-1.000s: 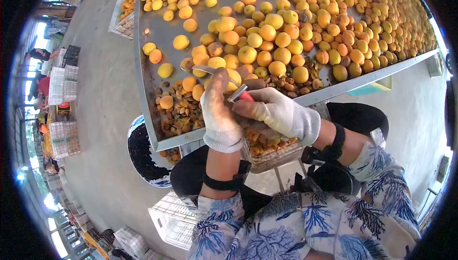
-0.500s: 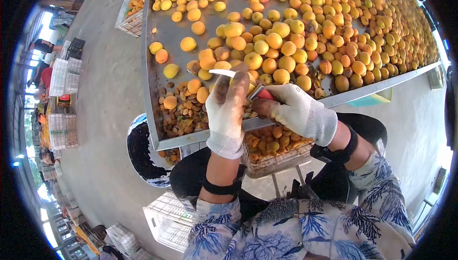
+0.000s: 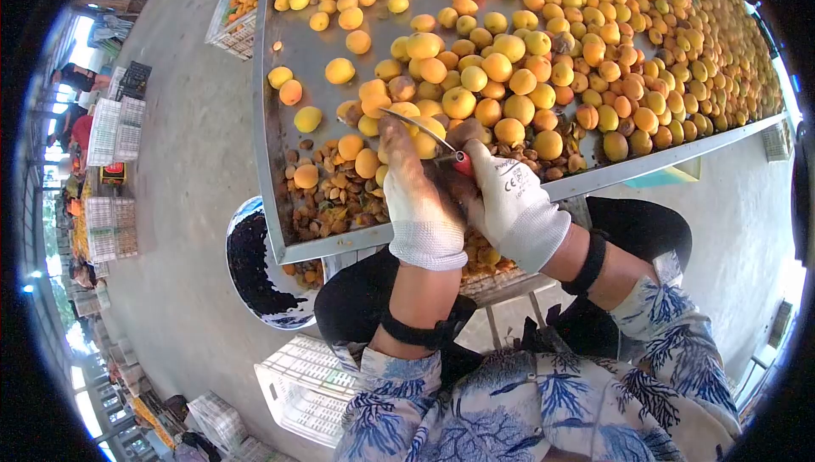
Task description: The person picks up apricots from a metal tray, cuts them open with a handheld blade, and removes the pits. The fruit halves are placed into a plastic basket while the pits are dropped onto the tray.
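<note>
Both my hands wear white knit gloves with dirty fingertips, and they meet over the near edge of the metal table. My right hand [image 3: 508, 195] is closed round the red handle of a small curved knife [image 3: 463, 163], whose thin blade points left across my left fingers. My left hand [image 3: 418, 195] is closed on a yellow-orange apricot [image 3: 425, 146], which shows beside the blade; the glove hides part of it. Just beyond my hands lie many loose apricots [image 3: 458, 103]. Pits and scraps [image 3: 331, 199] are heaped in the table's near left corner.
The raised metal rim [image 3: 340, 246] of the table runs in front of me. Below it sits a crate of orange fruit pieces [image 3: 486, 263]. A basin with dark contents [image 3: 255, 267] and a white crate [image 3: 310, 386] stand on the floor to the left; stacked crates [image 3: 119, 131] stand farther off.
My hands have drawn closer together, the right moving left and slightly down. The knife has turned, so its blade now shows edge-on and slopes down towards its handle.
</note>
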Demonstrator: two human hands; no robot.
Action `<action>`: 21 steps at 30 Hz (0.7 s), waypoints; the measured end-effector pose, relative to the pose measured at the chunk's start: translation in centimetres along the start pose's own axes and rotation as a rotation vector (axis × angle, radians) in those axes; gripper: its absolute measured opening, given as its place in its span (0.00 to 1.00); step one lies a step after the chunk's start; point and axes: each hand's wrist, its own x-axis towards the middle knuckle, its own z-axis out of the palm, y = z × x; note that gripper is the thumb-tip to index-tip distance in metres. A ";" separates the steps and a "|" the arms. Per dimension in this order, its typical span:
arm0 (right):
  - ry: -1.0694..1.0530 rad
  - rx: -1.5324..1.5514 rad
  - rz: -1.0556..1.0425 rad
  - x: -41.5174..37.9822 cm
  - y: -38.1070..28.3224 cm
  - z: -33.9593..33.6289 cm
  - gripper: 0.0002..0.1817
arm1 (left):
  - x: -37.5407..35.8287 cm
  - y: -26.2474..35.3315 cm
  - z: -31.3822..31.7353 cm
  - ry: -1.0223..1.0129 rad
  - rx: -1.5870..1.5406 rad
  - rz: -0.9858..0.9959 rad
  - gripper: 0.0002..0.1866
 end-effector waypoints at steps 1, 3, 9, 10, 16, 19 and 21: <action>0.021 0.003 -0.023 0.0 0.1 0.1 0.23 | 0.4 -0.1 -0.5 -0.002 0.028 0.030 0.31; 0.039 0.049 -0.019 0.1 -0.2 0.1 0.23 | 0.6 -0.1 -0.9 -0.002 0.056 0.065 0.30; 0.076 0.097 0.000 0.4 -0.2 1.7 0.21 | 1.0 -0.2 -1.5 0.054 0.212 0.250 0.27; 0.065 0.096 0.015 0.5 -0.3 1.8 0.20 | 1.0 0.0 -1.4 0.050 0.181 0.169 0.29; -0.123 0.366 0.125 1.3 -1.4 0.5 0.14 | 0.4 1.2 -0.4 0.027 0.175 0.050 0.31; -0.226 0.669 0.166 1.3 -1.2 0.7 0.15 | 0.4 0.9 -0.6 0.142 0.119 0.130 0.25; -0.239 0.827 0.175 1.3 -1.4 0.2 0.16 | 0.1 1.6 -1.0 0.097 0.179 0.074 0.24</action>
